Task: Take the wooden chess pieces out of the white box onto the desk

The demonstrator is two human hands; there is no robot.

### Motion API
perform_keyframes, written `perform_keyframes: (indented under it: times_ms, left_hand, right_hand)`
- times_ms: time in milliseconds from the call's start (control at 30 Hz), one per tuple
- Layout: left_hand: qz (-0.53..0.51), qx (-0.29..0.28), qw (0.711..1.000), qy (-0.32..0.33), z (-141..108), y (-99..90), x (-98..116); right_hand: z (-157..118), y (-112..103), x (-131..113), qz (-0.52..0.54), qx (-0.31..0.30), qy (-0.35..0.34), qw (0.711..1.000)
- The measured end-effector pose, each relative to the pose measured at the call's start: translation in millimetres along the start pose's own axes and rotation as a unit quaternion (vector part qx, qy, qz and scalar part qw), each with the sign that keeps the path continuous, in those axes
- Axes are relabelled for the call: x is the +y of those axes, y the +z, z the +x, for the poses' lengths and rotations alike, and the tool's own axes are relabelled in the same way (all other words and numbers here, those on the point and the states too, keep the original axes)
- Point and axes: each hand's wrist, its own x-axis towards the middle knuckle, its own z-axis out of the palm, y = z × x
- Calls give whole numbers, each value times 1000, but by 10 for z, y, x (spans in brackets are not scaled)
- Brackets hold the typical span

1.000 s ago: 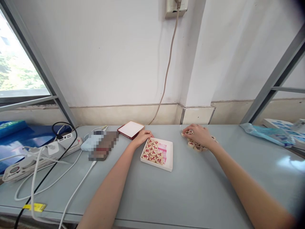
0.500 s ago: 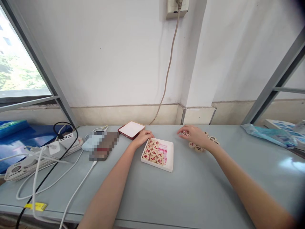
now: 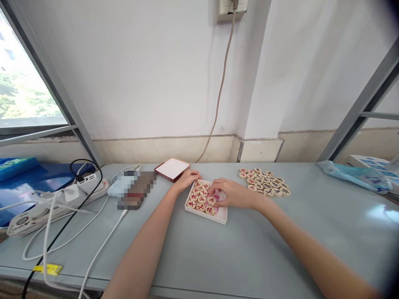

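A white box tray [image 3: 222, 216] sits mid-table, with several round wooden pieces [image 3: 201, 199] bearing red characters filling its left part. My left hand [image 3: 188, 179] rests at the tray's back left corner, its fingers bent against the rim. Over the tray's right half is my right hand [image 3: 232, 193], thumb and fingers curved round a piece [image 3: 211, 201] lying in the tray; whether they grip it is hard to see. To the right, a flat cluster of loose pieces [image 3: 264, 182], some red and some dark, lies on the table.
A dark red box lid [image 3: 172, 169] lies behind my left hand. At the left are a pixelated phone-like object [image 3: 137, 191], a power strip [image 3: 34, 214] and cables. A blue plastic packet [image 3: 355, 176] lies at the far right of the grey table [image 3: 249, 257].
My right hand has moved left from the loose pieces to the tray, uncovering the cluster. My left hand has stayed at the tray's corner.
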Motion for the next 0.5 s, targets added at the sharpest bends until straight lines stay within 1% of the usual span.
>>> perform_keyframes:
  times_ms: [100,233,300,367,433,500]
  left_hand:
    - [-13,1,1000,-10,-3,4,-9]
    - [-42,0,999,-28,-23,10,12]
    - [-45,1,999,-28,-29,11,22]
    - [-43,2,999,-28,-29,9,24]
    - [-42,1,999,-29,-25,8,20]
    - [-44,0,999,-30,-22,6,16]
  right_hand:
    - [-60,-149,158,16,29,23,999]
    - [-197,-326,524,8,99,126,987]
    - [-259,-358,717,-10,119,175,977]
    - [-301,-357,868,-29,127,203,970]
    - [-321,-341,957,-56,131,215,966]
    - [-325,-328,988,-95,137,222,961]
